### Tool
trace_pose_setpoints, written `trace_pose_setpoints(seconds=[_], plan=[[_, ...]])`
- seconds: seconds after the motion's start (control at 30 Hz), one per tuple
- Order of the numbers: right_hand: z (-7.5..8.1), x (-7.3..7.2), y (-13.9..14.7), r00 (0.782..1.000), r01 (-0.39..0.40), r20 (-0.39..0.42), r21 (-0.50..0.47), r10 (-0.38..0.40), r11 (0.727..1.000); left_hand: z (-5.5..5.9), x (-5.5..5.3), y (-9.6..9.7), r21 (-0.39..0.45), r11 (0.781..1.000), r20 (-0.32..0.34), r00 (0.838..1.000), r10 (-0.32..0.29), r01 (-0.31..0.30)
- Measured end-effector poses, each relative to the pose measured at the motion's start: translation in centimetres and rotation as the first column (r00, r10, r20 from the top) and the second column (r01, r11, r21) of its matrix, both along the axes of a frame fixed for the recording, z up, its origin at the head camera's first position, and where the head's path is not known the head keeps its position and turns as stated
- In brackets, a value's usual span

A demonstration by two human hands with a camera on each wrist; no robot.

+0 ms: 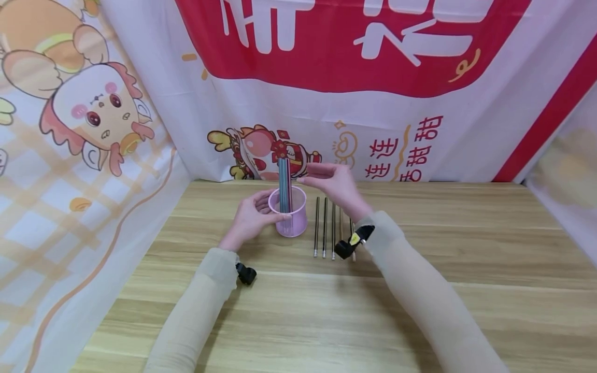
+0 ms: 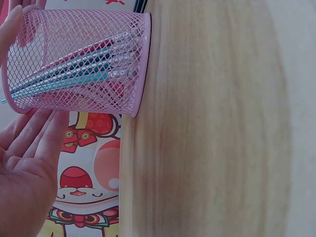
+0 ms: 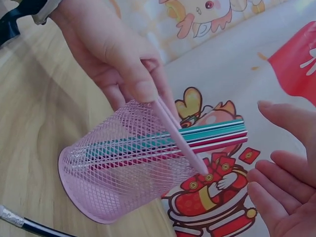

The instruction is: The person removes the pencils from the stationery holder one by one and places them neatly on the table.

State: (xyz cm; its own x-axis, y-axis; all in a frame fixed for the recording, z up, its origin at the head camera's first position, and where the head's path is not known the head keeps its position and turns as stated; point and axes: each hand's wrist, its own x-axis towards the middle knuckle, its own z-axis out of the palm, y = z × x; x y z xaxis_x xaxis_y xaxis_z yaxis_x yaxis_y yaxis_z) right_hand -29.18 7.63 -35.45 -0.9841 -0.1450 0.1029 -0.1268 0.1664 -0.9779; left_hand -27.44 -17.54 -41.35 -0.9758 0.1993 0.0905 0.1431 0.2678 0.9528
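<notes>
On the wooden table, your right hand has loose, empty fingers; your left hand pinches the pink mesh cup and should steady it gently, so the coloured pencils inside cannot tip it. Dark pencils lie beside it.

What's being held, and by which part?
The left grip holds the pink cup by its upper side near the rim; the right grip holds nothing.
</notes>
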Motion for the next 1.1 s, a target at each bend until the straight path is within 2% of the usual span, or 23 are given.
trace_pose_setpoints(seconds=[0.23,0.4,0.57,0.77,0.87,1.1], plan=[[-1.1,-1.4,-1.8,0.999,-0.033,0.000,0.038,0.033,0.999,0.0,0.0,0.0,0.026,1.000,-0.004,1.000,-0.010,0.010],[-2.5,-1.5,-2.7,0.998,-0.064,-0.008,0.093,0.065,0.994,-0.2,-0.1,0.0,0.008,1.000,-0.013,1.000,-0.006,0.006],[-3.4,-1.5,-3.5,1.000,-0.031,-0.003,0.088,0.031,0.996,-0.2,-0.2,0.0,0.020,1.000,-0.013,1.000,-0.012,0.012],[-3.8,-1.6,-4.2,0.999,0.017,-0.028,0.072,-0.015,0.997,-0.2,-0.4,0.0,0.035,0.999,0.002,1.000,-0.018,0.018],[-4.0,-1.7,-4.4,0.999,0.032,-0.038,0.075,-0.029,0.997,0.2,-0.3,0.1,0.035,0.999,0.019,1.000,-0.019,0.018],[-4.4,-1.9,-4.5,1.000,0.028,-0.015,0.095,-0.027,0.995,2.4,1.4,0.6,0.028,0.999,0.026,0.999,-0.029,0.028]])
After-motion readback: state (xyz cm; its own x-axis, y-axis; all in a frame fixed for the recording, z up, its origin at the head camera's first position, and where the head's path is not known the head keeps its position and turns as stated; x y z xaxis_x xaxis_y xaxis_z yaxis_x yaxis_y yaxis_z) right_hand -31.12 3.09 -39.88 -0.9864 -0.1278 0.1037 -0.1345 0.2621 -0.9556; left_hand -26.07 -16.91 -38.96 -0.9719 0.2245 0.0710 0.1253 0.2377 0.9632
